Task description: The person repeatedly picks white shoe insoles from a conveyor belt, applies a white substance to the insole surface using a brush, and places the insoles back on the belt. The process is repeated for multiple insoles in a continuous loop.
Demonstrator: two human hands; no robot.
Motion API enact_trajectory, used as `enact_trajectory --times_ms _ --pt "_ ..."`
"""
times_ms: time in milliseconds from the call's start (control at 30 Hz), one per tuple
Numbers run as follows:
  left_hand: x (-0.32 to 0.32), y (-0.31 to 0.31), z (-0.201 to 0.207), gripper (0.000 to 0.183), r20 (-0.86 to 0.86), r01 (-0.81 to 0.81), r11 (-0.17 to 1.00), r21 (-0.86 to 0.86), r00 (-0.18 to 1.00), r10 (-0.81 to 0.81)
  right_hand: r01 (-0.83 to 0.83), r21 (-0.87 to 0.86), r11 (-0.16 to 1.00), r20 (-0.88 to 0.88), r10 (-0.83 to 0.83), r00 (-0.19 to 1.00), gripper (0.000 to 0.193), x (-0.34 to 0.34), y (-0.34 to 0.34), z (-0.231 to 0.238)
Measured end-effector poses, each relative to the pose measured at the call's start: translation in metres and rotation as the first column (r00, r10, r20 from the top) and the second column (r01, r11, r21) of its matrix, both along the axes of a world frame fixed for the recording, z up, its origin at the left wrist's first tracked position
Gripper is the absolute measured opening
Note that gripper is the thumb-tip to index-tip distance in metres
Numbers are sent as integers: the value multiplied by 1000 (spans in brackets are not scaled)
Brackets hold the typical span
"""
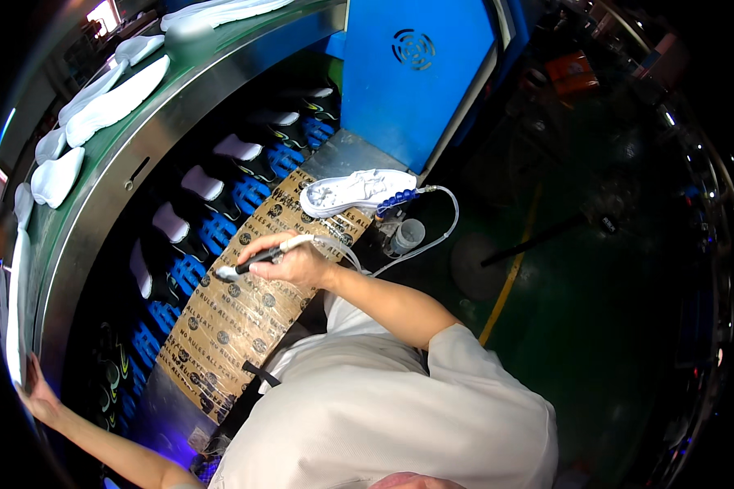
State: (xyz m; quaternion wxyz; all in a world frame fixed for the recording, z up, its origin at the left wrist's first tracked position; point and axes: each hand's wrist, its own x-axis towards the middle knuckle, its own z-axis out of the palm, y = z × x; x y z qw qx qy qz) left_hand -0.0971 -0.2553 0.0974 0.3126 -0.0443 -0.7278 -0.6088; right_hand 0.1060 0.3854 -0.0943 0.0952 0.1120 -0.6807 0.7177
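Note:
My right hand (295, 262) is closed around a black-handled brush (257, 261) with pale bristles, held over a brown printed board (236, 318). A clear thin hose runs from the brush's rear end. At the far left, my left hand (42, 398) grips the lower end of a long white shoe sole (14, 318), standing along the belt's edge; part of the hand's grip is hidden. Beyond my right hand, a white sole-shaped tray (359, 191) holding crumpled white material lies on the board's far end.
More white soles (118, 102) lie on a curved green belt (220, 41) with a metal side wall. Below it stand several dark shoe uppers on blue holders (249, 196). A blue cabinet (416, 81) rises at the back. A small white cup (408, 235) sits beside blue jointed tubing (395, 200).

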Motion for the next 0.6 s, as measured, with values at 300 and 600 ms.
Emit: enact_trajectory --times_ms 300,600 --pt "109 230 -161 83 -157 683 422 595 615 -773 -6 -544 839 47 37 998 23 2 -14 -15" --pt "193 350 -227 90 19 181 91 979 367 -930 -26 -257 966 98 52 994 24 6 -37 8"
